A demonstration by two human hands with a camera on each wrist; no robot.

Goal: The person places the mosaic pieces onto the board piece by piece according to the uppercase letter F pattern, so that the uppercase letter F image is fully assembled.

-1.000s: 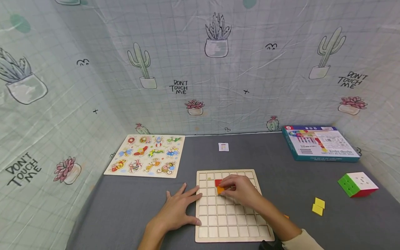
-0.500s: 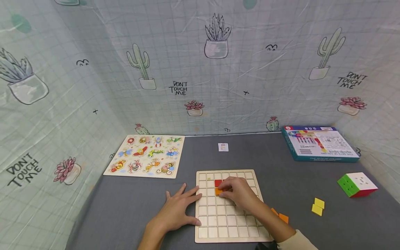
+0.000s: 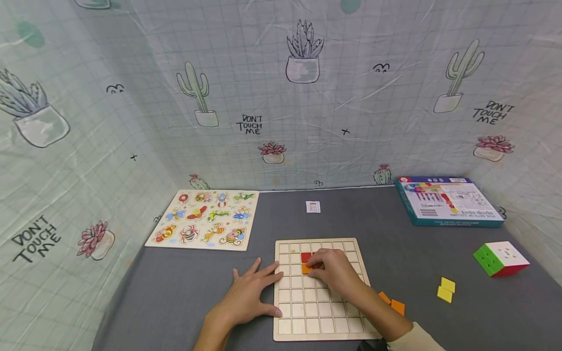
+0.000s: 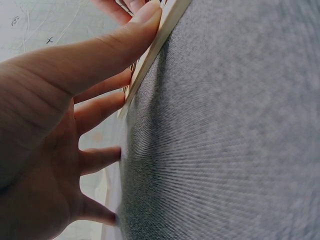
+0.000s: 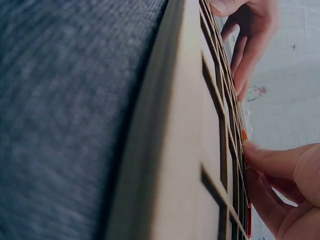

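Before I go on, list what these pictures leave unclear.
Head view: right side of the orange tile, behind the right hand.
Head view: count of loose orange tiles, partly behind the right forearm.
Head view: print on the white card, too small.
Head view: the dark object, cut off by the bottom edge.

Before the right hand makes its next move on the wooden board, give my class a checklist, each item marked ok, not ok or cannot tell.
1. Board steadied: ok; the left hand touches its left edge.
2. Red tile on the board: ok; it lies just beyond the orange tile.
3. Orange tile fully seated in its square: cannot tell; fingers cover part of it.
4. Right hand clear of the orange tile: not ok; its thumb and fingers are on it.
5. Loose orange tiles at hand: ok; they lie beside the board, near the right forearm.
6. Yellow tiles at hand: ok; two lie farther right, probably within reach.
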